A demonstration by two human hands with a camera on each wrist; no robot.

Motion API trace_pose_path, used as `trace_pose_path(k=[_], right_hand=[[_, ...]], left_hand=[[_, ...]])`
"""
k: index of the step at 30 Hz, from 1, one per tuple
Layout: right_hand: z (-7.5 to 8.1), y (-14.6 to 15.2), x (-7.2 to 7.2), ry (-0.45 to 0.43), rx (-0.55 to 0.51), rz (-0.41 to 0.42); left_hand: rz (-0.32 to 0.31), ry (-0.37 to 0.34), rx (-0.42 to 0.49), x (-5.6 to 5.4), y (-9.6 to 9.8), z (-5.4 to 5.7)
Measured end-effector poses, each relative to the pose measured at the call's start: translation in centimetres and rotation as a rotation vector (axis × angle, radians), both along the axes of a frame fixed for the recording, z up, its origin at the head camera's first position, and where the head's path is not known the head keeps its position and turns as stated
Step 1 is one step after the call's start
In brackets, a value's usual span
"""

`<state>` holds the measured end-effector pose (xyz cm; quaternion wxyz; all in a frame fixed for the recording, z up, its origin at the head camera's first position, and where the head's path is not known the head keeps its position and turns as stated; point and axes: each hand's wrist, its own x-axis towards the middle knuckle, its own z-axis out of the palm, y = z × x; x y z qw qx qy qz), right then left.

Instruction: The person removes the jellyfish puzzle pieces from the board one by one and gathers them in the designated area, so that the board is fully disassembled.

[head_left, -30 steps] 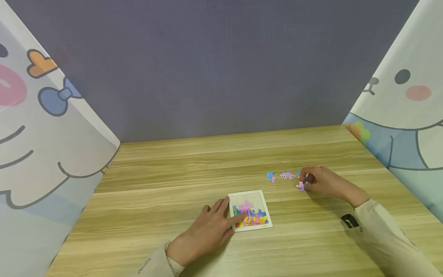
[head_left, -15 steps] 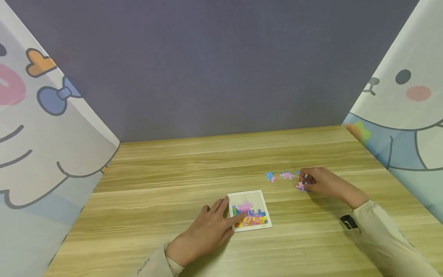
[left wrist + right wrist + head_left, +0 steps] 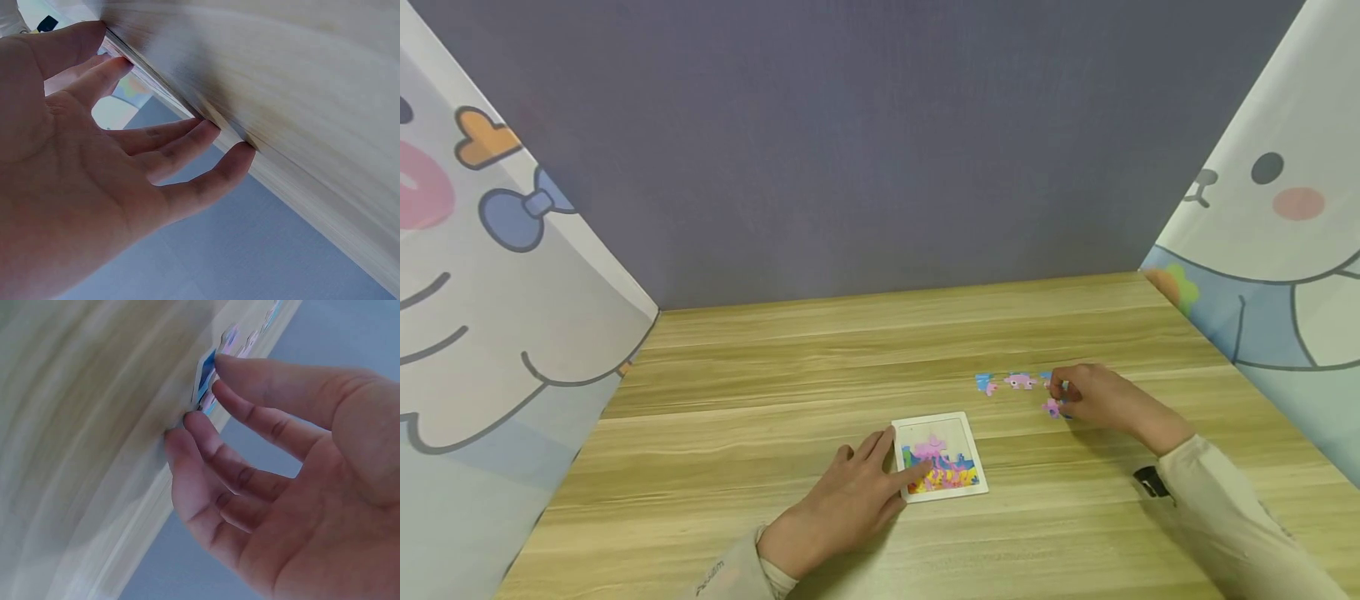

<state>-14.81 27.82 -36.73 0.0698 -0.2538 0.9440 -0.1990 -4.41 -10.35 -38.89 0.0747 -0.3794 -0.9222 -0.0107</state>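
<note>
A square white-rimmed puzzle tray point(image 3: 947, 495) lies on the table, its lower part filled with joined pink, blue and yellow pieces point(image 3: 958, 477). My left hand point(image 3: 842, 500) rests at the tray's left edge, fingers spread, one finger reaching over the pieces. In the left wrist view its fingertips point(image 3: 240, 153) touch the tray's side and the tabletop. To the right, my right hand point(image 3: 1108, 404) pinches a blue puzzle piece point(image 3: 207, 367), tilted up at the thumb tip. A pink piece point(image 3: 1051, 408) shows beside those fingertips in the head view.
Two loose pieces, a blue and pink one point(image 3: 984, 382) and a pink one with eyes point(image 3: 1019, 381), lie left of the right hand. A black object point(image 3: 1152, 482) shows by the right sleeve. A grey panel point(image 3: 880, 167) stands behind the table point(image 3: 775, 358); cartoon-printed panels flank it.
The right hand has shifted very slightly down, and the pink piece by its fingertips looks a little turned. The left hand and tray have kept their places.
</note>
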Motion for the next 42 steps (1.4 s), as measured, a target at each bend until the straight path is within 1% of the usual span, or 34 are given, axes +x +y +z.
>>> trace_pose_path(k=[4, 6, 11, 16, 23, 30, 33, 36, 39, 42], right_hand=[[0.2, -0.3, 0.0, 0.010, 0.021, -0.026], [0.4, -0.6, -0.1, 0.023, 0.021, -0.030], [0.8, -1.3, 0.0, 0.050, -0.004, -0.024], [1.2, -2.2, 0.4, 0.056, -0.037, -0.007], [1.5, -4.2, 0.5, 0.054, -0.045, 0.064], [2.1, -6.7, 0.5, 0.051, -0.035, 0.081], [2.2, -8.1, 0.6, 0.069, -0.043, 0.110], [2.1, -9.5, 0.8, 0.098, -0.065, 0.164], [1.8, -10.9, 1.2, 0.074, -0.093, 0.215], [1.3, -11.9, 1.8, 0.024, -0.101, 0.247]], left_hand=[[0.015, -0.041, -0.005, 0.1, 0.0, 0.2], [0.016, -0.049, -0.003, 0.1, 0.0, 0.3], [0.007, -0.042, 0.011, 0.1, -0.1, 0.5], [0.008, -0.035, 0.003, 0.1, 0.0, 0.4], [0.007, -0.042, -0.001, 0.1, 0.1, 0.3], [0.011, -0.052, -0.015, 0.2, 0.3, 0.0], [0.017, -0.054, -0.024, 0.2, 0.3, -0.1], [0.025, -0.065, -0.035, 0.1, 0.2, 0.0], [0.034, -0.078, -0.041, 0.0, 0.1, 0.1], [0.034, -0.085, -0.044, 0.0, 0.2, 0.2]])
